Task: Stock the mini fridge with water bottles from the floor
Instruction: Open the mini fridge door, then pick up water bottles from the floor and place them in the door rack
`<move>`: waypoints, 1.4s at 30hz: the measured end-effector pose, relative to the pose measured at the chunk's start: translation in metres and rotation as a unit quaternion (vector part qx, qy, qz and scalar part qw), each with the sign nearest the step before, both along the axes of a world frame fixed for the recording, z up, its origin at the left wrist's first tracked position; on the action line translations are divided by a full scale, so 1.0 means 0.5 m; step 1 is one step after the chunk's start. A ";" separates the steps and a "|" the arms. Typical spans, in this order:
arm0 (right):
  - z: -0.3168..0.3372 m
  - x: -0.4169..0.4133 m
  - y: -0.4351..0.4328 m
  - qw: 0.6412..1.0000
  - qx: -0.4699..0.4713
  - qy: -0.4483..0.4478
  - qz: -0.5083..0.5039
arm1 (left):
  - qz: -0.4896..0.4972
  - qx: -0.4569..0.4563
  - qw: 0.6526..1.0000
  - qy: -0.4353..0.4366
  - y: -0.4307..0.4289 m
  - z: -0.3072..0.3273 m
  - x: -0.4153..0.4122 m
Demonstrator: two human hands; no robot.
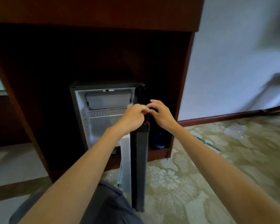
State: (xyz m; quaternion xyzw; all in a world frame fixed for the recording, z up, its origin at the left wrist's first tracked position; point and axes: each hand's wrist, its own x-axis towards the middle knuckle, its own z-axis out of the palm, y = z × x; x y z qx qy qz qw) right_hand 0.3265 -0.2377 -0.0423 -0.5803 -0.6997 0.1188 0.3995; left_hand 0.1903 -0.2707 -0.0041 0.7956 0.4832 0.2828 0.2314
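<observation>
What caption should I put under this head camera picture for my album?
The left hand and right hand meet at the top of the open door of the mini fridge.
</observation>
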 end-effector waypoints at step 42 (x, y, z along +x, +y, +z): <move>-0.575 0.294 -0.336 0.885 -0.376 0.054 -0.271 | -0.221 -0.223 0.930 0.191 -0.050 -0.393 0.332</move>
